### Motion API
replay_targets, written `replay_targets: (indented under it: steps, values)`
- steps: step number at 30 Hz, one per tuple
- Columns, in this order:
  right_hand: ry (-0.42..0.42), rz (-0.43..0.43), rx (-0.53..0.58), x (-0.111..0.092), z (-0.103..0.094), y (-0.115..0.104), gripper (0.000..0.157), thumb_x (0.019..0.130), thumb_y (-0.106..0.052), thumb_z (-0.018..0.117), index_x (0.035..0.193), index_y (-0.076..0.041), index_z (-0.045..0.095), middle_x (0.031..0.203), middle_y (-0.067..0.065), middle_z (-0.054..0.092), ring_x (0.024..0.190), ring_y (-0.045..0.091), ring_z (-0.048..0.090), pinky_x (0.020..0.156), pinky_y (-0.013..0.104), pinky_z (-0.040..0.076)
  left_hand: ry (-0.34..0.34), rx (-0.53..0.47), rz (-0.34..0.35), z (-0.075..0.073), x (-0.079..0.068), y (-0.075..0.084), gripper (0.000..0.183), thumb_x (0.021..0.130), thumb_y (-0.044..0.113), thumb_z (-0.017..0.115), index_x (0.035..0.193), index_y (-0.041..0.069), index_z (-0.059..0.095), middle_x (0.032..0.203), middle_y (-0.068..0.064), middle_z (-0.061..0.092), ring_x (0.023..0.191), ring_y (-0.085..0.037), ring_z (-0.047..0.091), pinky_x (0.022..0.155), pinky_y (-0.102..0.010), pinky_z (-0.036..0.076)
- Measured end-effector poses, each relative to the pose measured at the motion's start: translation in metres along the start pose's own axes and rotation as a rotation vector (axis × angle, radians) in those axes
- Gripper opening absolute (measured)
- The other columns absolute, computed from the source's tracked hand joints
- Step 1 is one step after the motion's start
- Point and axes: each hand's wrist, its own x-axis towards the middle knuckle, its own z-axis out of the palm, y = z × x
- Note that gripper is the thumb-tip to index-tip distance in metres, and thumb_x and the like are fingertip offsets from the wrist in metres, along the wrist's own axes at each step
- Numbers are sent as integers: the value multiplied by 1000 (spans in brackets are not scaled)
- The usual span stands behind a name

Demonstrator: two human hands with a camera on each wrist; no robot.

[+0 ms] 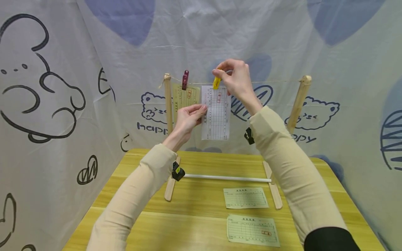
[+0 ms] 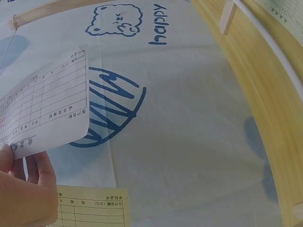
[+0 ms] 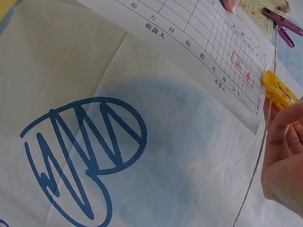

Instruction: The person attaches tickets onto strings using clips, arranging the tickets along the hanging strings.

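A white printed receipt slip (image 1: pixel 215 118) hangs upright at a thin string (image 3: pixel 250 184). My left hand (image 1: pixel 187 120) pinches its left edge between thumb and fingers, which the left wrist view also shows. At the slip's top, my right hand (image 1: pixel 236 77) pinches a yellow clothespin (image 1: pixel 216 83); in the right wrist view the pin's jaws sit at the slip's edge beside the string. Left of it, a dark red clothespin (image 1: pixel 185 79) holds a yellowish slip (image 1: pixel 190 97) on the string, partly covered by my left hand.
Two wooden posts (image 1: pixel 169 104) carry the string. A white rod (image 1: pixel 226 178) joins their feet above the wooden table (image 1: pixel 194 223). Two pale green slips lie at the right, one farther back (image 1: pixel 246 198) and one nearer (image 1: pixel 252 230). A patterned cloth (image 1: pixel 201 31) hangs behind.
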Motion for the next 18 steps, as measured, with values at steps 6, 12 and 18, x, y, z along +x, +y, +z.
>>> replay_targets:
  steps: [6,12,18]
  values:
    - [-25,3,-27,0,0,-1,25,99,-26,66,110,-3,71,104,13,70,75,18,66,40,21,42,-4,8,-1,-1,0,-1,32,99,17,65,127,1,66,130,-18,68,91,-7,68,92,-29,59]
    - [-46,0,-49,0,1,-3,26,99,-25,65,112,-3,71,106,14,71,84,23,67,41,20,42,-7,15,-1,-1,0,0,33,99,18,65,127,2,66,130,-18,68,91,-6,67,88,-25,59]
    - [-58,-8,-57,1,0,-3,26,99,-24,66,110,-2,71,106,16,73,91,28,71,45,18,43,-1,16,-2,-1,-1,0,33,99,19,65,127,2,66,129,-18,68,89,-6,67,84,-23,58]
